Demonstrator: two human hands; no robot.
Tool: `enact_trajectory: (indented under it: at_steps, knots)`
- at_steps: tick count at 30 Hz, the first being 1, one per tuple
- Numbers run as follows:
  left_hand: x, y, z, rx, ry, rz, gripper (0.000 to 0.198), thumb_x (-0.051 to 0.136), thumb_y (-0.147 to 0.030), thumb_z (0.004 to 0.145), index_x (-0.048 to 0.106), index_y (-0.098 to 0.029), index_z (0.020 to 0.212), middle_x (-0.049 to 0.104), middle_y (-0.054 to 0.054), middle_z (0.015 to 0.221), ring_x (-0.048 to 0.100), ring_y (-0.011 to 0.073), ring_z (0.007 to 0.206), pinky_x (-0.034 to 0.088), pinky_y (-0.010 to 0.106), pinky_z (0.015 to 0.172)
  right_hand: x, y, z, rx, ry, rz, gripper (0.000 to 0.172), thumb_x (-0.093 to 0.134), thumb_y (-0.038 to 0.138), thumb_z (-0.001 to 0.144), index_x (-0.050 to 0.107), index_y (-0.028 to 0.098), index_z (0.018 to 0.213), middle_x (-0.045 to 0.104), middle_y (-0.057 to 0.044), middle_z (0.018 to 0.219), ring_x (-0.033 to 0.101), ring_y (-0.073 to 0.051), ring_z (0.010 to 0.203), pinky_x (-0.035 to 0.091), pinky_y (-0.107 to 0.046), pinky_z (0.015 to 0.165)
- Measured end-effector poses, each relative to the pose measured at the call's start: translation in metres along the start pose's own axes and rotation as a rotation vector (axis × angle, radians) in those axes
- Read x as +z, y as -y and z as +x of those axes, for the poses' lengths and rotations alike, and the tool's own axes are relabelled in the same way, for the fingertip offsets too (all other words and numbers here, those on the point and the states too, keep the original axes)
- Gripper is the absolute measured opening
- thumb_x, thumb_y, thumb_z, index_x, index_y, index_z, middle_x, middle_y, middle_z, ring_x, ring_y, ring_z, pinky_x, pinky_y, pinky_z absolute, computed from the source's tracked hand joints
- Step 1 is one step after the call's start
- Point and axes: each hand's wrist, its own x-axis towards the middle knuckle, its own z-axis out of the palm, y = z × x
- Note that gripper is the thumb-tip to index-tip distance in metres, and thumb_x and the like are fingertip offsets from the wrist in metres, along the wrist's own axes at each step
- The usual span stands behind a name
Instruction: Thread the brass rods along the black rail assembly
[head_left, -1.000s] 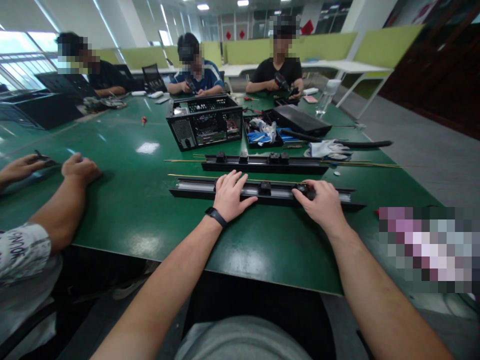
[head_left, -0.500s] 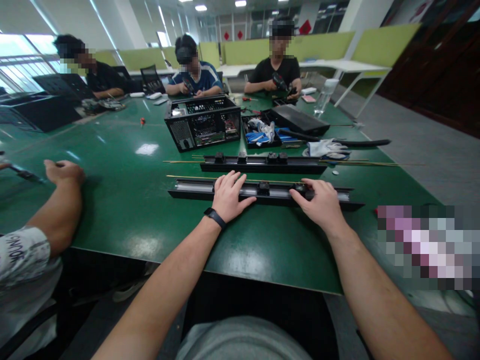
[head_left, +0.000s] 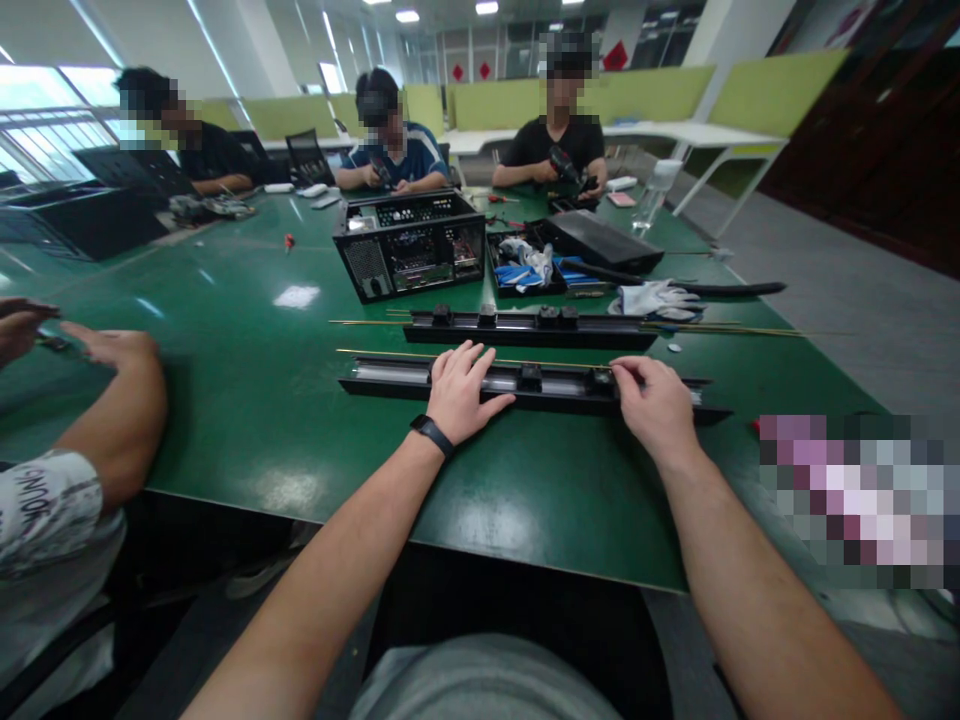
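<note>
A long black rail [head_left: 390, 386] with a pale inner strip lies crosswise in front of me on the green table. My left hand [head_left: 463, 391] rests over its left part, fingers spread and thumb apart. At the right part, my right hand [head_left: 656, 400] pinches with thumb and forefinger at the end of a thin brass rod [head_left: 540, 364] that runs along the rail's far edge. Black blocks [head_left: 530, 376] sit on the rail between my hands. A second black rail [head_left: 517, 328] with several blocks lies behind it, with thin rods at both ends.
Behind the rails are an open computer case [head_left: 412, 245], a box of gloves [head_left: 525, 268], white gloves [head_left: 656, 299] and a black tube [head_left: 742, 290]. A person's arm [head_left: 120, 420] rests at the left. People sit across the table [head_left: 255, 420].
My right hand has closed from a looser, spread hold over the right block into a pinch slightly further right. My left hand stays put. At the left, the neighbour's hands have moved.
</note>
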Motion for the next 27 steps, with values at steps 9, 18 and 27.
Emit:
enact_trajectory:
  at_steps: [9, 18, 27]
  knots:
    - [0.001, 0.001, 0.0, -0.003, 0.008, 0.006, 0.073, 0.081, -0.053, 0.091, 0.059, -0.022, 0.154, 0.058, 0.017, 0.161, 0.045, 0.0369, 0.158, 0.031, 0.056, 0.131, 0.001, -0.008, 0.0, -0.007, -0.004, -0.112, 0.025, 0.048, 0.036, 0.1, 0.07, 0.024, 0.099, 0.069, -0.015, 0.106, 0.059, -0.033, 0.102, 0.047, -0.049, 0.095]
    - [0.0, 0.0, 0.0, 0.003, -0.003, -0.003, 0.073, 0.082, -0.053, 0.091, 0.06, -0.019, 0.152, 0.059, 0.018, 0.16, 0.046, 0.0361, 0.158, 0.031, 0.055, 0.131, -0.016, -0.042, 0.008, 0.253, -0.088, -0.222, 0.029, 0.051, 0.041, 0.094, 0.073, 0.022, 0.092, 0.068, -0.016, 0.098, 0.059, -0.036, 0.098, 0.048, -0.055, 0.093]
    - [0.002, 0.002, -0.001, 0.006, -0.002, -0.001, 0.073, 0.081, -0.054, 0.092, 0.059, -0.02, 0.153, 0.058, 0.018, 0.161, 0.045, 0.0359, 0.159, 0.03, 0.056, 0.131, -0.021, -0.039, 0.01, 0.434, -0.105, -0.346, 0.039, 0.046, 0.034, 0.095, 0.08, 0.014, 0.097, 0.068, -0.027, 0.104, 0.057, -0.039, 0.101, 0.044, -0.056, 0.087]
